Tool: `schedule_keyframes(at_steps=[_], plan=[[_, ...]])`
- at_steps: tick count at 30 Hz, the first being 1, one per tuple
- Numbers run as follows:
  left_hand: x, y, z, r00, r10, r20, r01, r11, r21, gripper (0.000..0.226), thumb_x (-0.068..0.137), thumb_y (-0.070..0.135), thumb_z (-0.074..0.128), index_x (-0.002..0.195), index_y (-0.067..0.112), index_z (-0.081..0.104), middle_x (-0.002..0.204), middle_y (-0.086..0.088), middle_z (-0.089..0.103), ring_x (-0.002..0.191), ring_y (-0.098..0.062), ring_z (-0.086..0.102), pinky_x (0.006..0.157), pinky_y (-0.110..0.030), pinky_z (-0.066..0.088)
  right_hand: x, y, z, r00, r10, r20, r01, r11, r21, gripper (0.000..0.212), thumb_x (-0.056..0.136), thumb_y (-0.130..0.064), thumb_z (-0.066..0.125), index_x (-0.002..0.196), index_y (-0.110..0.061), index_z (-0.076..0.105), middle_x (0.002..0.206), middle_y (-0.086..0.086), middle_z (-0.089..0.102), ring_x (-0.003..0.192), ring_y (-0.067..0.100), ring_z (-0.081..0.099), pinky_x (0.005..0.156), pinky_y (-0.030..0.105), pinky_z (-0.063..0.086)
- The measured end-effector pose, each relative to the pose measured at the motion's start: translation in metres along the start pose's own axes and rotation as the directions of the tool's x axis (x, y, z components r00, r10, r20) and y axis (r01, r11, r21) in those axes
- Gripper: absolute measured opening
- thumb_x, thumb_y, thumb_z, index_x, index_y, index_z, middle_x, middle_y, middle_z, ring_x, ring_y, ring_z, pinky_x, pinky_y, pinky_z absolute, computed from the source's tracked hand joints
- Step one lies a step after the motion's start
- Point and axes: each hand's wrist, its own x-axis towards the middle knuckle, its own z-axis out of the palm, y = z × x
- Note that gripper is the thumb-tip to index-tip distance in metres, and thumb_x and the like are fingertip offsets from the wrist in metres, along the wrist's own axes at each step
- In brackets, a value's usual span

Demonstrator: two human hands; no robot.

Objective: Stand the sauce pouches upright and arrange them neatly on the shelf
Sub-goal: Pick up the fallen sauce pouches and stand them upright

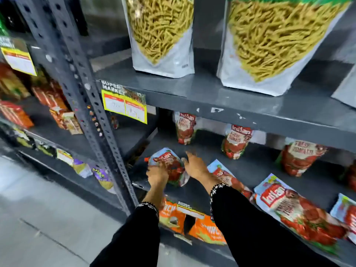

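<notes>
Sauce pouch point(170, 165): red tomato print, pale blue top, tilted at front-left of shelf point(260, 170). Left hand point(157, 175) grips its left edge; right hand point(194, 166), fingers spread, touches its right edge. Count: at least three upright pouches point(236, 143) at rear, three flat pouches point(294, 209) in front.

"FRESH TOMATO" on pouch point(300, 158), "SUPER MARKET" on tag point(124, 105)

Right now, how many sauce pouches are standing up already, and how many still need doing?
Three upright pouches already stand at the back. The left grip holds a tilted pouch, with the right grip beside it. At least three flat pouches lie along the front, waiting.
</notes>
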Motion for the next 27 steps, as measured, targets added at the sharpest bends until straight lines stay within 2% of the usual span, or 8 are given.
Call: schedule_keyframes(at_steps=[5, 8, 12, 14, 16, 19, 22, 27], plan=[[0.027, -0.002, 0.003, 0.972, -0.175, 0.156, 0.210, 0.944, -0.254, 0.062, 0.092, 0.035, 0.050, 0.139, -0.004, 0.038, 0.140, -0.024, 0.047, 0.127, -0.037, 0.048, 0.106, -0.040, 0.040, 0.027, -0.009, 0.007, 0.970, 0.175, 0.171, -0.216, 0.940, 0.264, 0.038, 0.094, -0.023, 0.051, 0.115, 0.008, 0.054, 0.112, 0.022, 0.054, 0.106, 0.022, 0.054, 0.090, 0.037, 0.041], [0.032, -0.003, 0.002, 0.967, -0.194, 0.167, 0.250, 0.849, -0.466, 0.062, 0.079, 0.018, 0.071, 0.128, -0.011, 0.048, 0.128, -0.029, 0.056, 0.113, -0.037, 0.058, 0.096, -0.044, 0.049, 0.031, -0.005, 0.003, 0.933, 0.249, 0.260, -0.323, 0.897, 0.303, 0.041, 0.085, -0.015, 0.065, 0.121, 0.000, 0.053, 0.122, 0.016, 0.058, 0.108, 0.023, 0.057, 0.080, 0.029, 0.043], [0.036, 0.008, -0.007, 0.994, 0.027, 0.107, 0.039, 0.821, -0.570, 0.027, 0.075, -0.009, 0.068, 0.101, -0.005, 0.062, 0.114, -0.032, 0.063, 0.084, -0.023, 0.061, 0.056, -0.025, 0.054, 0.025, -0.003, 0.003, 0.929, 0.265, 0.258, -0.369, 0.723, 0.584, 0.021, 0.079, 0.009, 0.063, 0.088, -0.005, 0.049, 0.090, 0.010, 0.052, 0.087, 0.025, 0.056, 0.071, 0.020, 0.055], [0.041, 0.018, -0.016, 0.978, 0.199, 0.063, -0.136, 0.836, -0.531, 0.035, 0.072, -0.012, 0.069, 0.098, 0.006, 0.054, 0.114, -0.025, 0.063, 0.089, -0.022, 0.062, 0.065, -0.025, 0.055, 0.019, -0.003, 0.004, 0.967, 0.232, 0.107, -0.221, 0.550, 0.805, 0.030, 0.073, 0.021, 0.061, 0.098, 0.006, 0.059, 0.080, 0.009, 0.059, 0.074, 0.023, 0.058, 0.050, 0.011, 0.052], [0.045, 0.024, -0.021, 0.954, 0.289, 0.079, -0.220, 0.855, -0.469, 0.043, 0.070, -0.012, 0.070, 0.103, 0.004, 0.047, 0.118, -0.022, 0.062, 0.104, -0.029, 0.061, 0.087, -0.040, 0.054, 0.015, -0.001, 0.007, 0.975, 0.221, -0.021, -0.088, 0.472, 0.877, 0.034, 0.072, 0.021, 0.063, 0.104, 0.011, 0.061, 0.085, 0.009, 0.063, 0.073, 0.020, 0.059, 0.060, 0.017, 0.052], [0.045, 0.014, -0.021, 0.946, 0.290, 0.143, -0.230, 0.914, -0.333, 0.044, 0.075, -0.004, 0.068, 0.113, 0.003, 0.047, 0.123, -0.021, 0.061, 0.116, -0.032, 0.057, 0.100, -0.047, 0.047, 0.008, 0.003, 0.020, 0.971, 0.225, -0.084, -0.050, 0.528, 0.848, 0.018, 0.073, 0.017, 0.066, 0.082, 0.000, 0.066, 0.074, 0.006, 0.062, 0.069, 0.014, 0.056, 0.068, 0.024, 0.048], [0.037, -0.004, -0.018, 0.965, 0.230, 0.128, -0.186, 0.940, -0.285, 0.045, 0.081, 0.019, 0.069, 0.118, 0.000, 0.051, 0.122, -0.017, 0.063, 0.114, -0.031, 0.059, 0.098, -0.041, 0.047, 0.000, 0.004, 0.022, 0.965, 0.243, -0.098, -0.072, 0.606, 0.792, 0.025, 0.074, 0.017, 0.064, 0.097, 0.008, 0.065, 0.073, 0.005, 0.061, 0.077, 0.018, 0.057, 0.071, 0.023, 0.048], [0.006, -0.008, 0.009, 0.944, -0.190, 0.269, 0.312, 0.779, -0.544, 0.050, 0.092, 0.033, 0.051, 0.115, -0.011, 0.055, 0.102, -0.033, 0.062, 0.075, -0.039, 0.060, 0.077, -0.045, 0.053, -0.019, 0.030, -0.004, 0.847, 0.380, -0.373, -0.133, 0.829, 0.543, 0.036, 0.078, 0.007, 0.056, 0.112, -0.001, 0.063, 0.116, 0.020, 0.065, 0.107, 0.030, 0.062, 0.095, 0.035, 0.048]])
